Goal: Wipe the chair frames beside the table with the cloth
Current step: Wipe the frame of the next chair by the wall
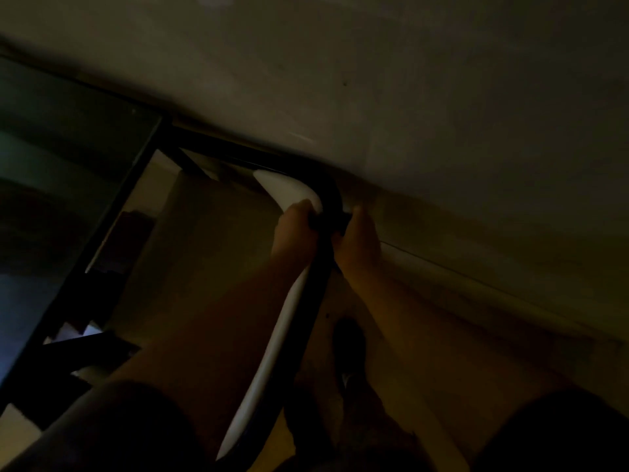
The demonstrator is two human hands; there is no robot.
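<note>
While both hands [296, 223] clasp it, chair frame [316, 277] runs upward.

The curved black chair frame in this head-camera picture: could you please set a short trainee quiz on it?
1. True or false: both hands are at the bend of the curved black chair frame.
2. Which hand lies against the white seat edge? A) left hand B) right hand
3. What lies left of the frame: a dark glass-topped table or a wooden door?

Key: 1 true; 2 A; 3 the glass-topped table. No cloth can be made out in this dim picture.
</note>
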